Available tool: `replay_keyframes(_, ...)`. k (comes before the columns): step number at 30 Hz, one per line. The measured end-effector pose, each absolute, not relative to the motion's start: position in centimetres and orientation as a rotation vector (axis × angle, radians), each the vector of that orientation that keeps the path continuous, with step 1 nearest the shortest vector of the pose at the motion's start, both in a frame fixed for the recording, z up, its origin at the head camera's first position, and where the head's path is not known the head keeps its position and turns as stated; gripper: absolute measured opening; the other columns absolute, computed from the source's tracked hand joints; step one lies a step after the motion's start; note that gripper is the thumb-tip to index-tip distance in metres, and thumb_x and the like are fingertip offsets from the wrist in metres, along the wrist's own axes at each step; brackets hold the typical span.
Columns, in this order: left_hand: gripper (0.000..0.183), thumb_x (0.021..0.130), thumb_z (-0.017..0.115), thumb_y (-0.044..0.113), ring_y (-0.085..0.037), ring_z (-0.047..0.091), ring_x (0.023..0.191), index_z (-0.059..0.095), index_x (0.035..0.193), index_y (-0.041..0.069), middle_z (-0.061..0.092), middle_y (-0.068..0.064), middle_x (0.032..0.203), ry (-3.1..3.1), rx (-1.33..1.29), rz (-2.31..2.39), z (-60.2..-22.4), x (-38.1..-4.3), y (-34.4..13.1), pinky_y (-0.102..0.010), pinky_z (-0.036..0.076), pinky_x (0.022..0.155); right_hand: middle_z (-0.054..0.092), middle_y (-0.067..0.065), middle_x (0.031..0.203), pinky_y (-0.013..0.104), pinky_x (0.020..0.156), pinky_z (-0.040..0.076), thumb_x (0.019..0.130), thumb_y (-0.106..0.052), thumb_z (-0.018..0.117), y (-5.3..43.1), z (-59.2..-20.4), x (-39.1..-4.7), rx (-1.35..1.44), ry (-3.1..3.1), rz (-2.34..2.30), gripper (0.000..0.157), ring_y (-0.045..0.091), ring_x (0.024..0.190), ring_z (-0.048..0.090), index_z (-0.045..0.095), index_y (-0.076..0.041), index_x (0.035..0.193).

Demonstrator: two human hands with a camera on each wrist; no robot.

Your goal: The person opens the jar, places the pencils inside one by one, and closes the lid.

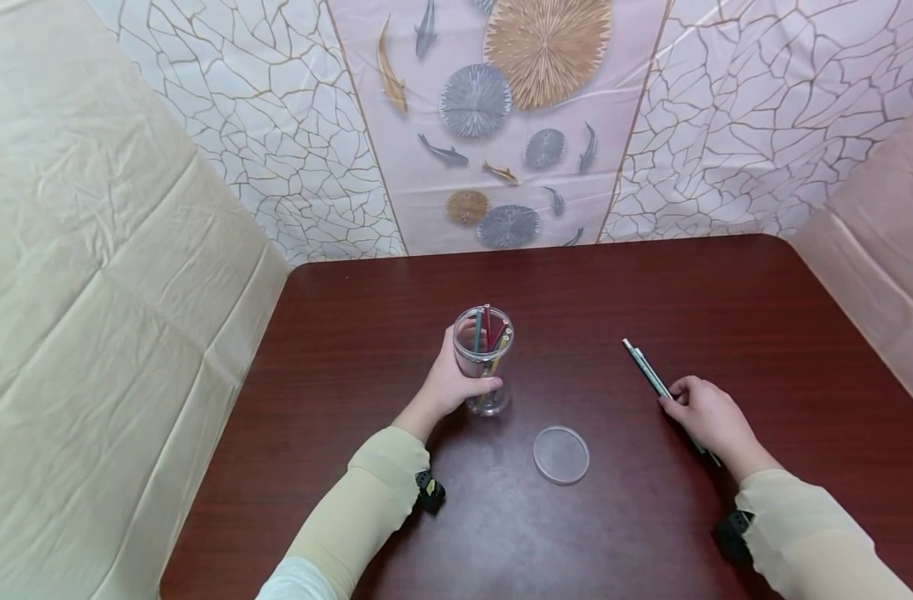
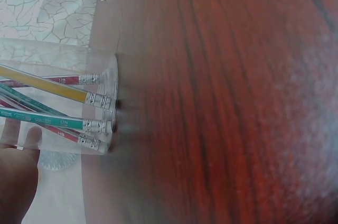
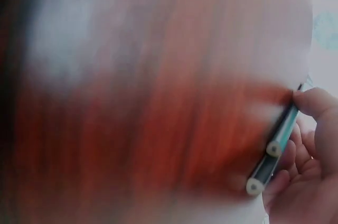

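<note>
Clear plastic or glass forms the cup (image 1: pixel 477 367) that the left hand (image 1: pixel 452 375) grips, its thumb across the near side; it appears upright on the dark red counter (image 1: pixel 576 304). Several coloured pencils (image 1: pixel 488 323) lean inside it, their metal-banded ends down at the base in the left wrist view. Well out to the right of that grip, the right hand (image 1: pixel 715 421) pinches two loose pencils (image 1: pixel 651 373) between thumb and fingers, their far tips pointing away from the body and somewhat toward the cup. Whether they touch the counter under the hand, I cannot tell. Between the hands, a little nearer the body than either, lies a round clear lid (image 1: pixel 561 455), apart from the cup.

Those two pencils look offset lengthwise, one end ahead of the other, so a loose pinch could let one slide or roll out from the right hand. The cup is narrow and tall, and its contents lean; a knock from the right hand, or a slack left grip, might tip it and spill them. Squeezing hard on smooth walls could equally make it slip. The lid, hard to see against the counter, could be caught by either forearm passing low and pushed toward the body.
</note>
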State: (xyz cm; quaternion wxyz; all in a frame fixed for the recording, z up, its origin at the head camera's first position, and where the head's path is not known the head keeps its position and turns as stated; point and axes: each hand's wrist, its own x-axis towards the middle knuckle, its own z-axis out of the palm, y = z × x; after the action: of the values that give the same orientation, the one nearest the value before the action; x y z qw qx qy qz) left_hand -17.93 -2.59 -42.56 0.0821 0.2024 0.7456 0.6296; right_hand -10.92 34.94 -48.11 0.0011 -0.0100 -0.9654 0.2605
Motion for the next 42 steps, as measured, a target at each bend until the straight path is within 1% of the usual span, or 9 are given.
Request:
replay_keyframes(10, 0.089, 0.066, 0.079, -0.002, -0.031, 0.045, 0.120, 0.026, 0.138, 0.003, 0.045, -0.021, 0.131, 2.195, 0.635, 1.923, -42.4, -17.8, -2.7, -0.038, 0.034, 0.102, 0.052, 0.006, 0.065, 0.042, 0.053, 0.042, 0.077, -0.009, 0.059, 34.1, -47.5, -11.0, 0.111, -3.015, 0.534, 0.008, 0.022, 0.058, 0.048, 0.055, -0.002, 0.074)
replay_keyframes(14, 0.089, 0.066, 0.078, -0.003, -0.032, 0.045, 0.120, 0.026, 0.138, 0.002, 0.045, -0.022, 0.131, 2.175, 0.665, 1.938, -42.4, -17.8, -2.6, -0.037, 0.033, 0.103, 0.055, 0.010, 0.071, 0.045, 0.057, 0.044, 0.079, -0.008, 0.059, 34.1, -47.4, -10.9, 0.097, -3.011, 0.537, 0.007, 0.025, 0.063, 0.051, 0.057, -0.001, 0.078)
replay_keyframes(20, 0.088, 0.066, 0.078, -0.003, -0.030, 0.044, 0.121, 0.027, 0.138, 0.002, 0.046, -0.022, 0.130, 2.164, 0.682, 1.951, -42.5, -17.8, -2.7, -0.036, 0.033, 0.103, 0.060, 0.011, 0.077, 0.048, 0.061, 0.045, 0.082, -0.012, 0.059, 34.1, -46.0, -10.9, 0.056, -2.950, 0.607, 0.013, 0.027, 0.068, 0.055, 0.063, 0.000, 0.086)
replay_keyframes(22, 0.088, 0.066, 0.078, -0.004, -0.032, 0.044, 0.121, 0.027, 0.137, 0.001, 0.045, -0.023, 0.130, 2.155, 0.686, 1.963, -42.5, -17.8, -2.7, -0.037, 0.033, 0.103, 0.062, 0.010, 0.075, 0.047, 0.060, 0.044, 0.083, -0.013, 0.060, 33.8, -45.1, -11.1, 0.052, -2.915, 0.641, 0.014, 0.026, 0.066, 0.055, 0.064, -0.001, 0.088)
replay_keyframes(27, 0.089, 0.067, 0.078, -0.002, -0.034, 0.042, 0.123, 0.025, 0.138, 0.002, 0.044, -0.024, 0.131, 2.148, 0.691, 1.962, -42.7, -18.0, -2.8, -0.037, 0.033, 0.103, 0.063, 0.001, 0.070, 0.038, 0.057, 0.042, 0.087, -0.020, 0.062, 32.4, -41.7, -11.4, 0.105, -2.856, 0.718, 0.014, 0.021, 0.062, 0.054, 0.066, -0.008, 0.095)
replay_keyframes(31, 0.089, 0.067, 0.078, -0.002, -0.034, 0.043, 0.122, 0.025, 0.138, 0.003, 0.045, -0.022, 0.131, 2.149, 0.675, 1.955, -42.7, -18.0, -2.8, -0.037, 0.034, 0.103, 0.066, 0.000, 0.077, 0.036, 0.059, 0.042, 0.088, -0.022, 0.065, 30.7, -38.5, -11.3, 0.226, -2.802, 0.723, 0.013, 0.019, 0.066, 0.055, 0.068, -0.015, 0.098)
replay_keyframes(34, 0.089, 0.067, 0.078, -0.003, -0.034, 0.044, 0.121, 0.025, 0.138, 0.002, 0.044, -0.022, 0.131, 2.151, 0.665, 1.950, -42.6, -18.0, -2.8, -0.037, 0.034, 0.102, 0.068, -0.001, 0.082, 0.036, 0.060, 0.043, 0.086, -0.019, 0.067, 29.3, -36.4, -11.2, 0.346, -2.756, 0.683, 0.014, 0.016, 0.067, 0.055, 0.069, -0.017, 0.099)
replay_keyframes(41, 0.089, 0.067, 0.078, -0.003, -0.028, 0.045, 0.121, 0.025, 0.139, 0.003, 0.045, -0.020, 0.132, 2.156, 0.664, 1.952, -42.7, -18.0, -2.8, -0.036, 0.034, 0.102, 0.067, -0.009, 0.087, 0.034, 0.065, 0.046, 0.083, -0.018, 0.070, 26.3, -32.5, -11.1, 0.551, -2.744, 0.633, 0.015, 0.009, 0.072, 0.057, 0.071, -0.021, 0.098)
replay_keyframes(42, 0.090, 0.067, 0.079, -0.002, -0.025, 0.046, 0.121, 0.026, 0.139, 0.005, 0.045, -0.018, 0.132, 2.163, 0.665, 1.958, -43.1, -18.2, -2.8, -0.035, 0.034, 0.102, 0.067, -0.010, 0.087, 0.034, 0.066, 0.047, 0.083, -0.018, 0.070, 26.0, -32.1, -11.2, 0.577, -2.743, 0.626, 0.015, 0.008, 0.074, 0.058, 0.071, -0.021, 0.098)
